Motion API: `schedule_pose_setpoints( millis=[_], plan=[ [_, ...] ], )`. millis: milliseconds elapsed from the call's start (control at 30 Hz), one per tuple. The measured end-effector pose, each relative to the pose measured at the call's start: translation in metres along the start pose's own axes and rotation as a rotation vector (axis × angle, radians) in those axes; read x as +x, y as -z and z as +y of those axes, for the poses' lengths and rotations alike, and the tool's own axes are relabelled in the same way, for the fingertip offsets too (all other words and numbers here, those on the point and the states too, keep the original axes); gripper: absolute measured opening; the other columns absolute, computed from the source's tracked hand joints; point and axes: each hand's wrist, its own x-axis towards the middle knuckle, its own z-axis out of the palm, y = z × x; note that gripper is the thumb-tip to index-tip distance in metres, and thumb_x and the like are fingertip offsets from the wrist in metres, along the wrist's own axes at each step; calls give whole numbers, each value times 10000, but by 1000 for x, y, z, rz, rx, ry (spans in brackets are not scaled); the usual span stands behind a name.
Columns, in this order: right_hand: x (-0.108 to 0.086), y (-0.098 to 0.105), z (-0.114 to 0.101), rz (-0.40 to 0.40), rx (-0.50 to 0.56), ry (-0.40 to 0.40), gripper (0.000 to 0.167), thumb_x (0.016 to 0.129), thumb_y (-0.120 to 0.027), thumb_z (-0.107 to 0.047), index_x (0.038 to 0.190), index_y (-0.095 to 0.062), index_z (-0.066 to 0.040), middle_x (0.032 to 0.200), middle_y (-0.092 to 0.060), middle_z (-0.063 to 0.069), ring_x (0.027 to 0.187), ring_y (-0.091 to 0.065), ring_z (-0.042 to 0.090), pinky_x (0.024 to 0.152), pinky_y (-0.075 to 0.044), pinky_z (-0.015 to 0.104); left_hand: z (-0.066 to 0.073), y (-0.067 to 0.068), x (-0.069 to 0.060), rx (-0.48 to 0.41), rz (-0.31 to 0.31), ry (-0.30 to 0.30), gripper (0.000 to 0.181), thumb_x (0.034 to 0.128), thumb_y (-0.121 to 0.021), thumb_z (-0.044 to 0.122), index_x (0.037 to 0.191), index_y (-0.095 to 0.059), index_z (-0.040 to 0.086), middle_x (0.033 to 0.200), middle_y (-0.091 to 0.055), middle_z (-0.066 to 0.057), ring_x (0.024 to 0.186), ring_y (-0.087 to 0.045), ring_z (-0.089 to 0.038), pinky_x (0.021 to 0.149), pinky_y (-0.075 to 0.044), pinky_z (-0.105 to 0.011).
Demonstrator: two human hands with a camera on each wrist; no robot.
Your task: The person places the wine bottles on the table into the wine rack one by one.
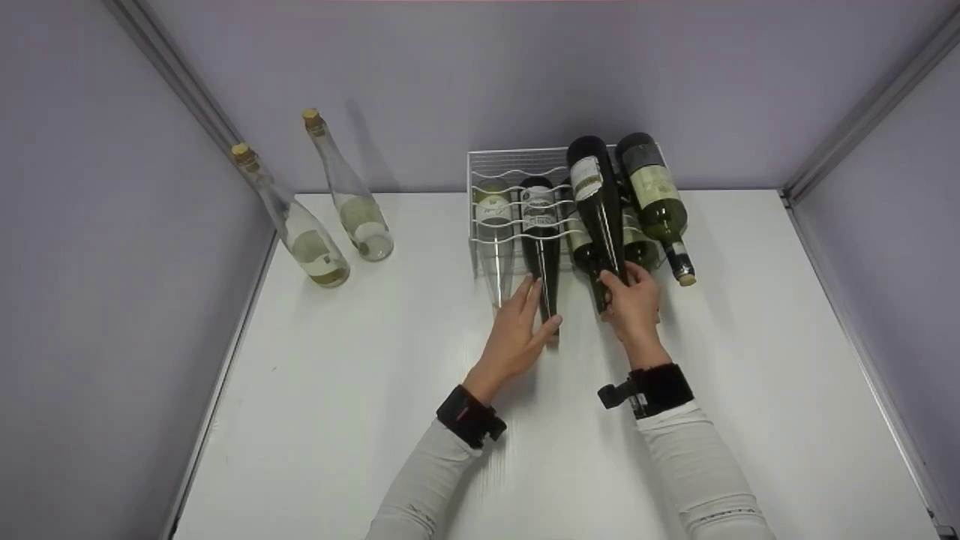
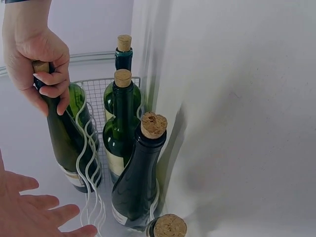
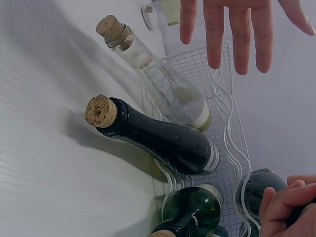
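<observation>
My right hand (image 1: 634, 304) grips the neck of a dark wine bottle (image 1: 597, 184), which lies neck toward me on top of the white wire rack (image 1: 517, 157). In the left wrist view the right hand (image 2: 42, 64) wraps that neck just below the cork. My left hand (image 1: 514, 337) is spread with loose, straight fingers above a clear bottle (image 1: 495, 255) and another dark bottle (image 1: 544, 259) in the rack's lower level. Nothing is in it; the right wrist view shows the left hand (image 3: 239, 29) apart from the bottles.
A green wine bottle (image 1: 652, 187) with a cream label lies on the rack's upper right. Green bottles (image 2: 118, 136) sit below. Two corked clear bottles (image 1: 311, 244) (image 1: 360, 217) stand at the back left of the white table (image 1: 337, 420). Grey walls enclose the back and sides.
</observation>
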Motion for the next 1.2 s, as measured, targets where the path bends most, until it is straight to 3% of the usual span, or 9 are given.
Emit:
schedule_pose_setpoints(
  millis=[333, 500, 667, 900, 1200],
  plan=[
    [1, 2, -1, -71, 13, -1, 582, 965, -653, -236, 1473, -403, -104, 1098, -628, 162, 584, -464, 112, 398, -398, 236, 1, 0, -1, -4, -8, 5, 757, 1029, -303, 565, 1545, -243, 14, 1601, -190, -178, 1415, -291, -358, 1139, -244, -489],
    [1, 4, -1, -111, 26, 19, 440, 990, -615, -241, 1357, -497, -29, 959, -648, 128, 582, -461, 120, 398, -374, 221, 1, 1, -2, -5, -6, 1, 746, 1031, -308, 559, 1543, -254, 19, 1587, -216, -200, 1398, -318, -366, 1124, -274, -493],
    [1, 6, -2, -158, 88, 1, 280, 1013, -574, -243, 1195, -558, -32, 854, -632, 78, 545, -438, 113, 377, -364, 206, 1, 1, -2, -5, 0, -9, 735, 1033, -316, 553, 1546, -254, 30, 1571, -242, -221, 1386, -337, -368, 1115, -293, -488],
    [4, 8, -2, -180, 106, -31, 431, 1031, -532, -257, 1286, -475, 86, 818, -628, 74, 504, -435, 98, 379, -368, 221, 0, 0, -2, 2, 7, -8, 735, 1033, -326, 548, 1538, -268, 15, 1574, -244, -211, 1379, -348, -376, 1114, -295, -492],
    [5, 7, -2, -185, 81, -51, 477, 1046, -490, -268, 1352, -443, 95, 768, -636, 49, 492, -453, 88, 376, -370, 215, -2, 0, -4, 4, 7, -1, 812, 1008, -209, 635, 1544, -260, 27, 1577, -235, -214, 1391, -332, -365, 1122, -283, -481]
  ],
)
